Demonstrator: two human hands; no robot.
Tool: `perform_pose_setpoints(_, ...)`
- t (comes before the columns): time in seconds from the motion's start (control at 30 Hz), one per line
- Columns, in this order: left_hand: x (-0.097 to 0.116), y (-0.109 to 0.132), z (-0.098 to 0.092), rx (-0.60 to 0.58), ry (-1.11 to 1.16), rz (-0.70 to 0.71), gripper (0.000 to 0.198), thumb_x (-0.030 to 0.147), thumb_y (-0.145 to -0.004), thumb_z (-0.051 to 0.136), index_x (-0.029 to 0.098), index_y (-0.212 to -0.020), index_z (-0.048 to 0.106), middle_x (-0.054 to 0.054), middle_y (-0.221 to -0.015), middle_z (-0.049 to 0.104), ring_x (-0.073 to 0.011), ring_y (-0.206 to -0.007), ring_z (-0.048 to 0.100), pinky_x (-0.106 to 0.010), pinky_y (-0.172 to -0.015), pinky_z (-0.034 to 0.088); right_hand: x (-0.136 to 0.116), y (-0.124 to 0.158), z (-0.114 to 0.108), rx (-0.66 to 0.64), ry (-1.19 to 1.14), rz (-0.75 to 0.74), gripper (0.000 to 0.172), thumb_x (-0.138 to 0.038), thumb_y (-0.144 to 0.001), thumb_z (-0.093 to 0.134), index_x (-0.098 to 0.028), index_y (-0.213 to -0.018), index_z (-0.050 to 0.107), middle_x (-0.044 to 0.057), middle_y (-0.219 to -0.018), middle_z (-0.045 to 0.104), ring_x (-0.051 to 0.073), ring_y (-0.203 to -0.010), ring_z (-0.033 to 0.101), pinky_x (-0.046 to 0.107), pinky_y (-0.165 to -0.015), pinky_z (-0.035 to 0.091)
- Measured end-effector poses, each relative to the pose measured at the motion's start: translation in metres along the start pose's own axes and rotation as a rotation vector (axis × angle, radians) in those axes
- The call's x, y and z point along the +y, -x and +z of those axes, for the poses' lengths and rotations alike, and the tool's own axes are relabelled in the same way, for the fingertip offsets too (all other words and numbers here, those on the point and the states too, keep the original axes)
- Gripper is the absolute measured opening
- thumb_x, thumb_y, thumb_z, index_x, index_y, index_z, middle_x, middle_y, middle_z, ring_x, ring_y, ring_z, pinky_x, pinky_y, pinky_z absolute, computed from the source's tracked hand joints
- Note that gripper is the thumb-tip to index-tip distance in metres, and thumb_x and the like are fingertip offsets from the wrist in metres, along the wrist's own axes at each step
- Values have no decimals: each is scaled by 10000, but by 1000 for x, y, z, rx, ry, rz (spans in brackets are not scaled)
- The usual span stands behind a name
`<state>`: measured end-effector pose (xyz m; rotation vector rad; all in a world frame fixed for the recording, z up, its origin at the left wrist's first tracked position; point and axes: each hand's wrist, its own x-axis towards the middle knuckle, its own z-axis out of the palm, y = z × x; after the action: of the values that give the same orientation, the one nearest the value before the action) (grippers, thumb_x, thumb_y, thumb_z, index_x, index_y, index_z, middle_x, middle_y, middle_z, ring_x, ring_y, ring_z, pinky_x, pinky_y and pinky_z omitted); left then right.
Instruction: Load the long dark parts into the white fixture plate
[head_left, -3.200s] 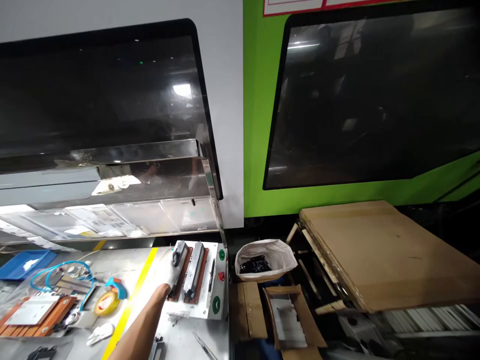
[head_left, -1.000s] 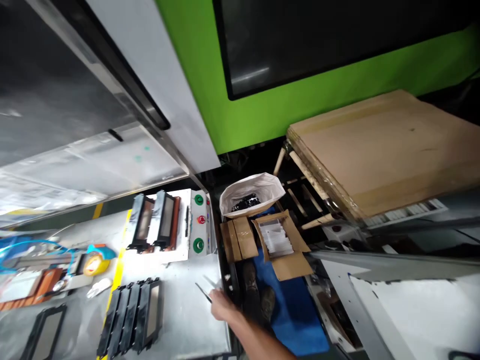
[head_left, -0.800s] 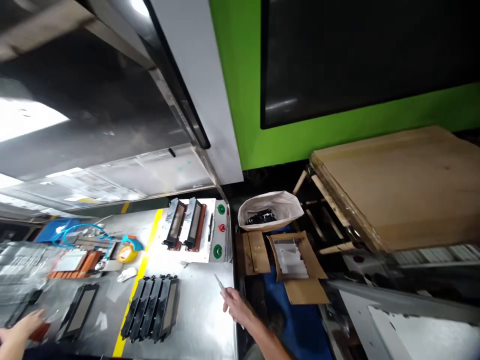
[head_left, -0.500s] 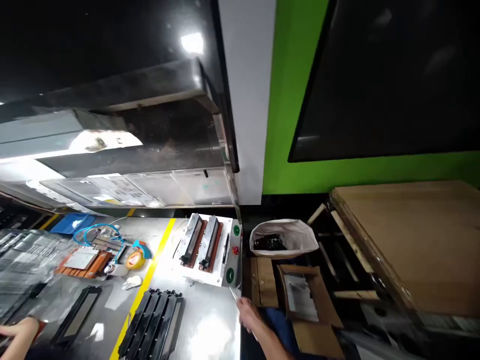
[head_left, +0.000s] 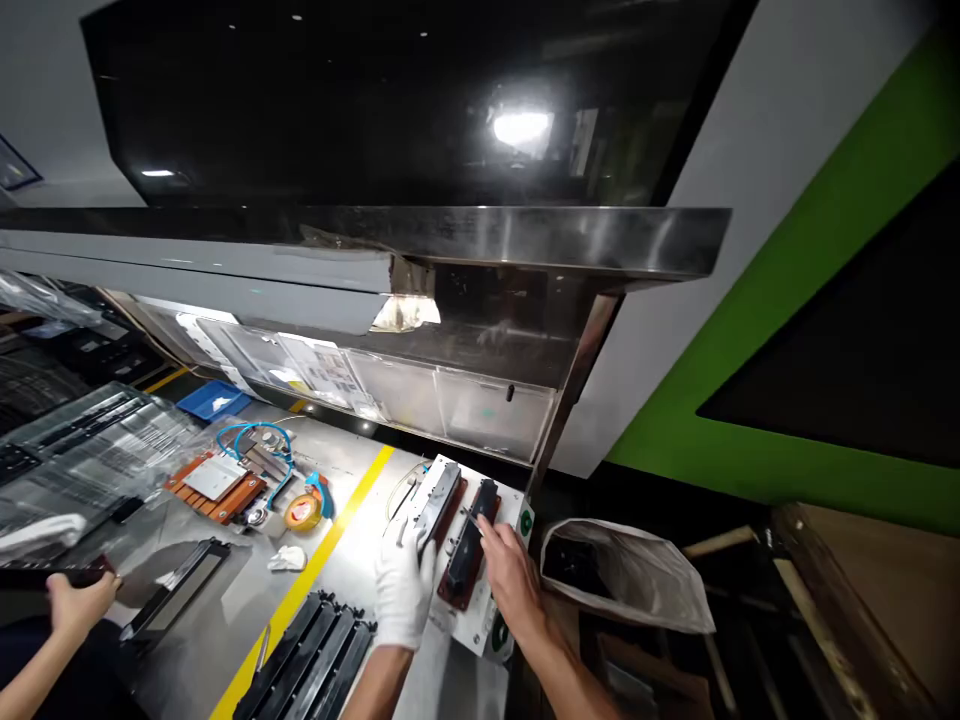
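Note:
My left hand (head_left: pixel 403 590), in a white glove, lies at the near end of a silver bar (head_left: pixel 438 500) on a white fixture plate (head_left: pixel 511 497). Its fingers are stretched, with the thumb apart. My bare right hand (head_left: pixel 514 575) is closed, fingertips over a long black part (head_left: pixel 469 550) on a red-brown base at the plate's right side. A thin piece shows at those fingertips, too small to name. Left of my gloved hand, several black strip parts (head_left: pixel 311 655) lie side by side on the metal table.
A co-worker's bare hand (head_left: pixel 81 603) and gloved hand (head_left: pixel 41 535) hold a dark strip at left. Yellow tape roll (head_left: pixel 302 513), orange fixture (head_left: pixel 217 485) and blue tray (head_left: pixel 214 400) lie on the table. A white-lined bin (head_left: pixel 637 570) stands right; a metal hood edge (head_left: pixel 525 235) hangs above.
My view has turned left. My left hand has come into view onto the fixture. My right hand, earlier beside the table edge with a thin light tool, has moved over the fixture's right side.

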<state>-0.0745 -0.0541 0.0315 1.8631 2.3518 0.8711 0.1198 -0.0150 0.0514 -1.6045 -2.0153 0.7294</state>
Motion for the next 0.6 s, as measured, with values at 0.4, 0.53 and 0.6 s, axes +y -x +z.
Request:
perform_pose_setpoints(0.4,1,-53,30,-155,-26,169,411,310,-976,414,167,-1305,616,-148,-1344,658,-294,-1231,612,-480,-1077,504,-50,-66,25,-115,425,-80,542,-67,-958,348,-365,-1347,581,64,-1129,639,270,-1088,573,321,-782,479)
perform_pose_setpoints(0.53,4,-56,27,-189,-73,164,427,295,-984,382,185,-1325,615,-125,-1361,656,-272,-1226,621,-439,-1088,488,-52,-69,23,-139,411,-73,510,-103,-970,343,-358,-1334,593,71,-1111,644,279,-1076,570,336,-777,470)
perform_pose_setpoints(0.6,6,-56,26,-217,-73,124,439,301,-984,376,182,-1337,609,-128,-1358,659,-270,-1208,631,-423,-1072,493,-52,-71,20,-149,399,-83,496,-117,-970,348,-359,-1321,600,70,-1091,647,274,-1063,573,339,-779,463)
